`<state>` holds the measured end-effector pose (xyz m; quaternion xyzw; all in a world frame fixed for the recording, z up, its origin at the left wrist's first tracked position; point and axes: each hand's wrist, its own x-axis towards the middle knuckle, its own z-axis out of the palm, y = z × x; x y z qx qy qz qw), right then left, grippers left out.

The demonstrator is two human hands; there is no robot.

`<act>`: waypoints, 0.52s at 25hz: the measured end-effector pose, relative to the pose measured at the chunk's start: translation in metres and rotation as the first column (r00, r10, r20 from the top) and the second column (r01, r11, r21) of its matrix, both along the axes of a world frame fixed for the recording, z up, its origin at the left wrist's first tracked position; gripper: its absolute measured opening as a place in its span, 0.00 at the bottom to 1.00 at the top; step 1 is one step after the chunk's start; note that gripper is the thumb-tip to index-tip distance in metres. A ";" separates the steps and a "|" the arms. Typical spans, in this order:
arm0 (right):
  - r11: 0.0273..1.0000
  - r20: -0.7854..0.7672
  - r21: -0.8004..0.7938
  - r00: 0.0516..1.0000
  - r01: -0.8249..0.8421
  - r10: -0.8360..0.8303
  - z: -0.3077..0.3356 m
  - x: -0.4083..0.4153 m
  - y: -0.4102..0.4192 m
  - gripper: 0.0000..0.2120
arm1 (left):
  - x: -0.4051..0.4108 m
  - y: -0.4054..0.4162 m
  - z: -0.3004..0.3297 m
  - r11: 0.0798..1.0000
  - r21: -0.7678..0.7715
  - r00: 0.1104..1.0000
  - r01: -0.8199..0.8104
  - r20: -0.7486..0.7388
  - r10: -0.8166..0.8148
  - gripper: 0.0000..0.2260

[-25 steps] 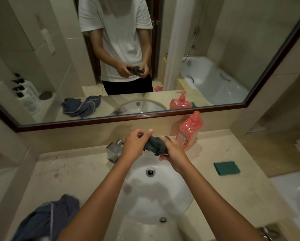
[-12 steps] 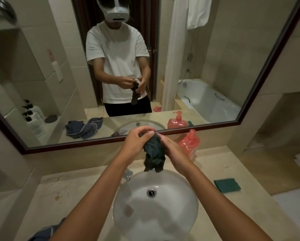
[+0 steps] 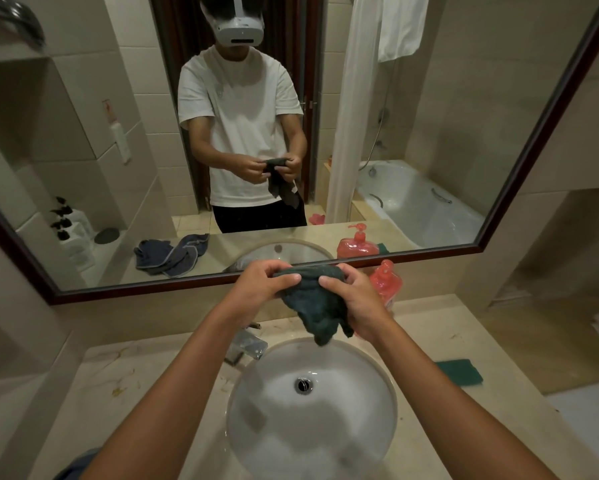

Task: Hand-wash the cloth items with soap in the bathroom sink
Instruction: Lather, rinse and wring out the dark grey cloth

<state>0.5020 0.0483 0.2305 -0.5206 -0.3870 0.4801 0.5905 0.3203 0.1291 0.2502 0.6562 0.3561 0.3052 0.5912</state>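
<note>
A small dark green cloth [image 3: 317, 306] hangs above the white round sink [image 3: 312, 407], held up in front of the mirror. My left hand [image 3: 260, 285] pinches its upper left edge and my right hand [image 3: 357, 303] grips its upper right edge, so the cloth droops between them. A red soap pump bottle [image 3: 386, 282] stands on the counter behind my right hand, partly hidden by it. The chrome tap [image 3: 248, 346] sits at the sink's back left.
A folded green cloth [image 3: 459, 370] lies on the beige counter [image 3: 145, 393] right of the sink. A blue-grey garment [image 3: 76, 467] shows at the counter's lower left edge. The large mirror [image 3: 83, 202] reflects a person, a bathtub and toiletry bottles.
The cloth has gone from bunched between my hands to spread out and hanging. My hands rose and moved apart along its top edge; the view tilted upward.
</note>
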 end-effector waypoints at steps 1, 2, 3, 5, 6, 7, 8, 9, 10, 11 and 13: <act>1.000 0.005 -0.012 1.000 -0.020 0.020 0.000 -0.002 0.000 0.16 | 0.000 -0.001 0.000 0.999 -0.029 0.999 -0.014 0.049 0.015 0.03; 0.998 0.031 -0.035 0.998 -0.051 0.052 0.002 -0.003 0.000 0.16 | 0.000 0.000 0.001 0.999 -0.029 0.996 -0.034 0.078 0.036 0.02; 0.994 0.077 -0.066 0.992 -0.090 0.095 0.004 -0.004 0.000 0.16 | -0.001 0.001 0.002 0.999 -0.012 0.995 -0.049 0.086 0.050 0.02; 0.979 0.161 -0.109 0.968 -0.174 0.191 0.008 -0.006 0.003 0.16 | -0.003 0.003 0.008 0.999 0.035 0.998 -0.036 0.054 0.034 0.04; 0.972 0.170 -0.107 0.959 -0.210 0.226 0.010 -0.007 0.005 0.15 | -0.004 0.005 0.012 0.998 0.065 1.000 -0.007 0.019 0.005 0.05; 0.968 0.161 -0.093 0.956 -0.231 0.244 0.013 -0.007 0.007 0.14 | -0.005 0.006 0.015 0.995 0.099 0.999 0.026 -0.026 -0.024 0.06; 0.968 0.149 -0.077 0.958 -0.237 0.246 0.015 -0.006 0.009 0.13 | -0.006 0.008 0.018 0.991 0.125 0.996 0.050 -0.073 -0.041 0.06; 0.970 0.154 -0.067 0.959 -0.232 0.240 0.018 -0.005 0.012 0.12 | -0.007 0.009 0.021 0.989 0.141 0.994 0.051 -0.105 -0.037 0.07; 0.973 0.188 -0.067 0.955 -0.221 0.229 0.021 -0.005 0.014 0.11 | -0.009 0.010 0.023 0.990 0.139 0.993 0.026 -0.114 -0.010 0.06; 0.976 0.250 -0.077 0.944 -0.204 0.217 0.023 -0.004 0.016 0.12 | -0.011 0.012 0.023 0.993 0.121 0.994 -0.013 -0.103 0.026 0.06; 0.983 0.431 -0.101 0.884 -0.154 0.183 0.027 -0.004 0.020 0.13 | -0.018 0.017 0.022 0.995 0.079 0.995 -0.067 -0.073 0.072 0.04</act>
